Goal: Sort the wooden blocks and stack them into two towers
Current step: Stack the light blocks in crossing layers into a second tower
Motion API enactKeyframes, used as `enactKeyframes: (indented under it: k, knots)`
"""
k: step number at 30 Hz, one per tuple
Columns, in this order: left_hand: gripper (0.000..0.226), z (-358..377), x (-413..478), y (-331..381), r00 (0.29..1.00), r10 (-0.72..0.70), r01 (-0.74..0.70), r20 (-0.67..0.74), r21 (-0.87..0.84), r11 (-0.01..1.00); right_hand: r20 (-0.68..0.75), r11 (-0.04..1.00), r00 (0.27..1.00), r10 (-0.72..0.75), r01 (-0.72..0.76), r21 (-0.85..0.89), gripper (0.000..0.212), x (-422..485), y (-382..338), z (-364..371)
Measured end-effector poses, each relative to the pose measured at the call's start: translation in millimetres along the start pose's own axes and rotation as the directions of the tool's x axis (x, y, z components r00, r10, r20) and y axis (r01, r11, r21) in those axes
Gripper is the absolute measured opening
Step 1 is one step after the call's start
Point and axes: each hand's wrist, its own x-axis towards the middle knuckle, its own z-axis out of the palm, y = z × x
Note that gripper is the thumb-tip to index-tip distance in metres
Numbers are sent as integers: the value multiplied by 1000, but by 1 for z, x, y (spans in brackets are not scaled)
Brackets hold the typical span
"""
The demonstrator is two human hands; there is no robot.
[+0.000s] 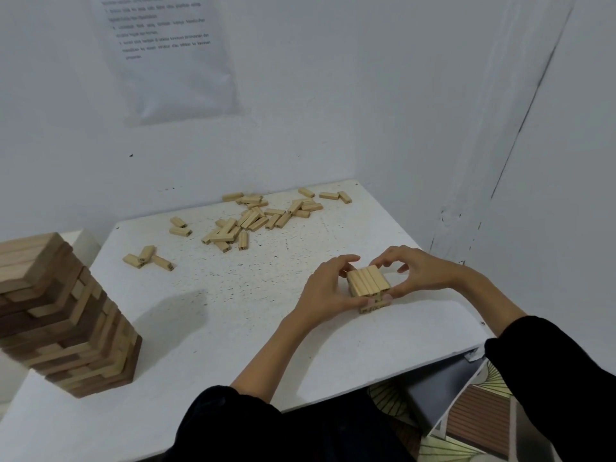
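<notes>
Two towers stand on the white speckled counter (233, 311): a tall tower (66, 315) of dark and pale blocks at the left edge, and a low small stack (368, 286) near the right. The left hand (328, 288) and right hand (420, 270) curl round the small stack from both sides, gripping it. Loose pale blocks (253, 216) lie scattered at the far side, a trio and a pair apart from an overlapping heap too tangled to count. One printed sheet (170, 55) hangs on the white wall.
</notes>
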Motion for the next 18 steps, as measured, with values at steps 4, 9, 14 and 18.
enactKeyframes:
  k: [4, 9, 14, 18]
  knots:
    - [82, -3, 1, 2, 1000, 3, -3, -23, 8, 1000, -15, 999, 1000, 3, -3, 36, 69, 0, -1, -5]
    - [60, -29, 12, -1, 996, -20, 14, -88, -70, 997, -85, 992, 996, -11, 21, 126, 43, 14, -9, -14]
    - [39, -72, 42, -22, 985, -51, 45, -166, -40, 998, -188, 995, 982, -16, 34, 90, 36, 61, -10, -20]
    - [31, -93, 79, -59, 961, -92, 113, -262, 67, 991, -309, 998, 951, -9, -8, -55, 38, 121, 0, -29]
